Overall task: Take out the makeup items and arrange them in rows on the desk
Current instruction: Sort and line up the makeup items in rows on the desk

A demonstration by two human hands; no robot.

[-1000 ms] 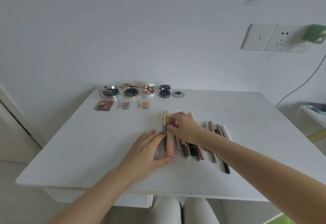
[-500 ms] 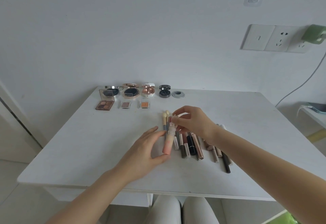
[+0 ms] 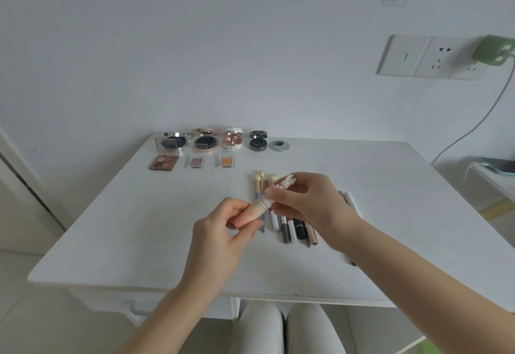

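A person's left hand (image 3: 220,231) grips the body of a pink tube (image 3: 255,212) while the right hand (image 3: 303,203) pinches its rabbit-shaped cap (image 3: 287,182), both lifted just above the row of pencils and brushes (image 3: 292,228) on the white desk (image 3: 111,228).

Compacts (image 3: 204,142) behind palettes (image 3: 164,162), pencils (image 3: 295,228) right, on desk (image 3: 111,228).
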